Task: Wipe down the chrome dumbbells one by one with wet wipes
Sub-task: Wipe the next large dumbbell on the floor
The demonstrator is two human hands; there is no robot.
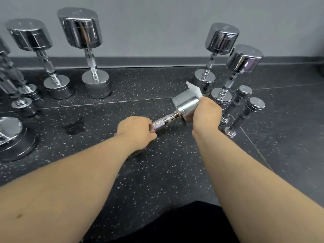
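Over floor (157,172), L hand (135,131) grips dumbbell (187,106) handle; R hand (206,112) clutches wipe (193,88) round its raised head.

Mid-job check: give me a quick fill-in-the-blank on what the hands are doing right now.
1. The left hand grips the dumbbell by its ____.
2. The right hand holds a wipe against the dumbbell's ____.
3. The big dumbbell by the wall stands ____.
Missing words: handle; head; upright.
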